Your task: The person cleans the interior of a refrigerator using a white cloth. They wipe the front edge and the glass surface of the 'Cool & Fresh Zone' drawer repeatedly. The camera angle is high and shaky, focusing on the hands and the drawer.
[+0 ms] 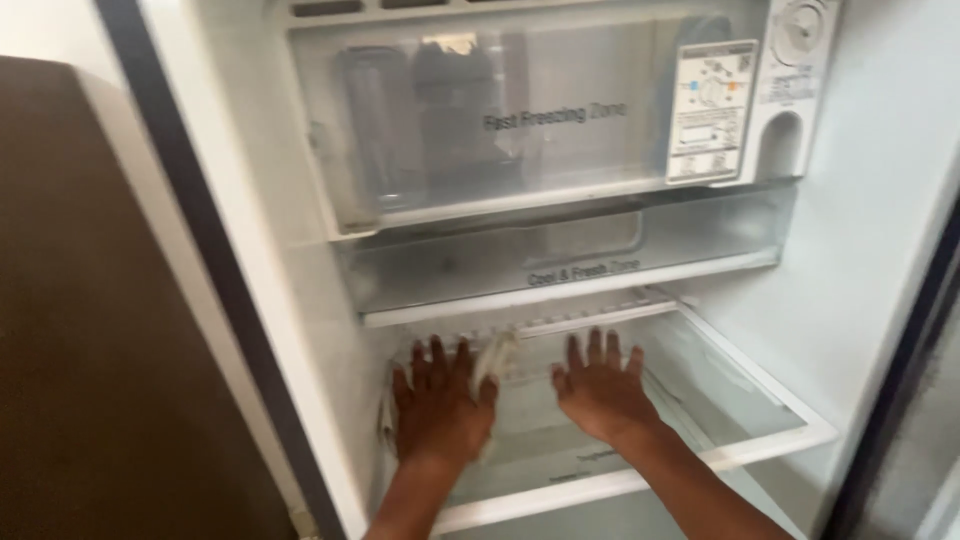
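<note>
Both hands lie open and flat on the glass shelf (760,425) inside the fridge, the left hand (440,410) pressing a pale cloth (497,360), the right hand (600,392) bare. The cloth looks soft, light and probably damp, best bunched under the palm; the shelf is stiff, slick and breakable.

A tall white rectangular label (711,111), marked with small blue and orange patches, is seen at the freezer compartment's right end. Grey lettering is printed on the freezer flap (470,120) and on the clear drawer (560,262) below.
</note>
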